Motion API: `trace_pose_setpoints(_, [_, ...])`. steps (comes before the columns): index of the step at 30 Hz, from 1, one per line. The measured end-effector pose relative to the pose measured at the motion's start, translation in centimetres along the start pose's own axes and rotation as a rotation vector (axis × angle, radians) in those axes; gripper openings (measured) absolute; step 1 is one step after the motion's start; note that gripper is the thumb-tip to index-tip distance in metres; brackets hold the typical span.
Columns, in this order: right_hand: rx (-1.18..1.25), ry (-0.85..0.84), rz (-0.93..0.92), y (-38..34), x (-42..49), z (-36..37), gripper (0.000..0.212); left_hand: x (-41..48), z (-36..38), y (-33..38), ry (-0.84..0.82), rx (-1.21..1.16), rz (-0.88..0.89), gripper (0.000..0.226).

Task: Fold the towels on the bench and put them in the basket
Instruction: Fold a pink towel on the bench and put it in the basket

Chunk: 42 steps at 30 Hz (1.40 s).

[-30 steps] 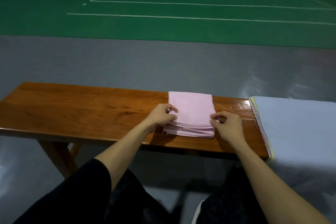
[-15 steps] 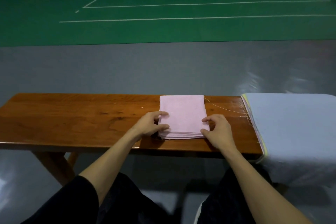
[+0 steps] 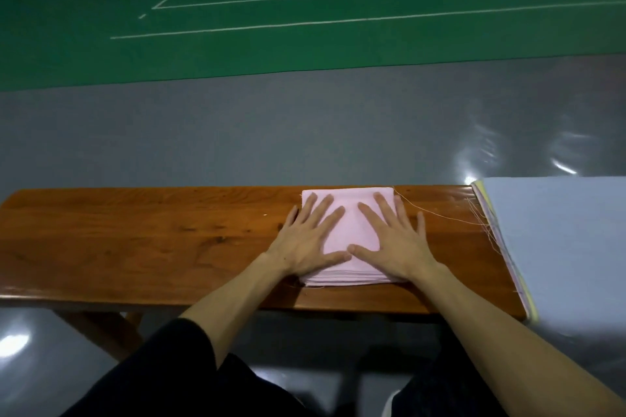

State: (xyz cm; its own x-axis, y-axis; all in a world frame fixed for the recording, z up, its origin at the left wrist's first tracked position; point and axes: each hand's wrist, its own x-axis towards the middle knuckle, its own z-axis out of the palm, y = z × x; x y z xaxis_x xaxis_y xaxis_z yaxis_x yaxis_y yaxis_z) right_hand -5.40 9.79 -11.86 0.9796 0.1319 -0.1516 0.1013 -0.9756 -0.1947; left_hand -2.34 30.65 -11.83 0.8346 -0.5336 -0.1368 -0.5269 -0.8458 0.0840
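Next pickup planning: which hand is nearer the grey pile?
Right. The right hand rests on the pink towel's right side, nearer the pile; the left hand rests on its left side.

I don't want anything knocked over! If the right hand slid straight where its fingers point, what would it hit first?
Probably nothing: the right hand would cross the pink towel, then leave the bench at its far edge.

1. The bench (image 3: 135,234) is wood with a glossy varnish and visible grain.
2. The pink towel (image 3: 349,234) is soft matt cloth, folded in layers.
3. The stack of cloths (image 3: 559,247) looks matt, with loose threads (image 3: 440,215) at the edge.
4. The grey floor (image 3: 237,132) is smooth and shiny.
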Motion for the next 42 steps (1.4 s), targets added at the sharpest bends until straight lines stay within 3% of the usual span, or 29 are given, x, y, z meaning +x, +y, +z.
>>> trace_pose_setpoints(5, [0.082, -0.062, 0.01, 0.2, 0.3, -0.9, 0.087, 0.6, -0.1, -0.9, 0.042, -0.189, 0.018, 0.084])
trace_pose_setpoints(8, [0.224, 0.06, 0.043, 1.3, 1.7, -2.1, 0.072, 1.9, -1.0, -2.7, 0.408, -0.412, -0.017, 0.052])
trace_pose_setpoints(9, [0.287, 0.127, 0.073, 2.0, 2.6, -2.6, 0.068, 2.7, -1.5, -3.5, 0.448, -0.428, -0.066, 0.042])
trace_pose_setpoints(11, [0.335, 0.153, 0.11, 3.2, 4.5, -3.4, 0.062, 4.0, -2.8, -4.5, 0.307, -0.411, -0.168, 0.035])
trace_pose_setpoints(15, [0.225, -0.031, 0.099, 3.7, 7.3, -5.1, 0.039, 5.8, -5.0, -5.1, 0.027, -0.429, -0.262, 0.035])
trace_pose_setpoints(19, [0.274, -0.096, 0.17, 2.9, 8.1, -6.9, 0.024, 6.5, -6.4, -4.7, -0.066, -0.36, -0.268, 0.027])
trace_pose_setpoints(22, [0.32, -0.032, 0.175, 2.5, 7.6, -7.5, 0.015, 6.0, -7.2, -4.2, 0.01, -0.35, -0.283, 0.018])
trace_pose_setpoints(25, [0.539, 0.012, 0.174, 2.3, 6.0, -8.3, 0.015, 4.5, -7.8, -3.4, 0.115, -0.503, -0.337, 0.006])
trace_pose_setpoints(30, [1.188, 0.015, 0.195, 2.3, 1.6, -9.3, 0.027, 0.4, -7.7, -1.0, 0.281, -0.904, -0.303, 0.019])
trace_pose_setpoints(33, [1.332, 0.049, 0.244, 2.1, -1.2, -8.9, 0.013, -2.2, -6.9, 0.7, 0.309, -1.074, -0.297, 0.01])
trace_pose_setpoints(37, [1.199, 0.166, 0.229, 2.1, -4.2, -6.9, 0.012, -4.9, -4.9, 1.4, 0.374, -1.058, -0.332, 0.005])
trace_pose_setpoints(42, [0.918, 0.193, 0.217, 1.8, -6.1, -4.8, 0.022, -6.7, -3.5, 2.0, 0.298, -0.954, -0.375, 0.007])
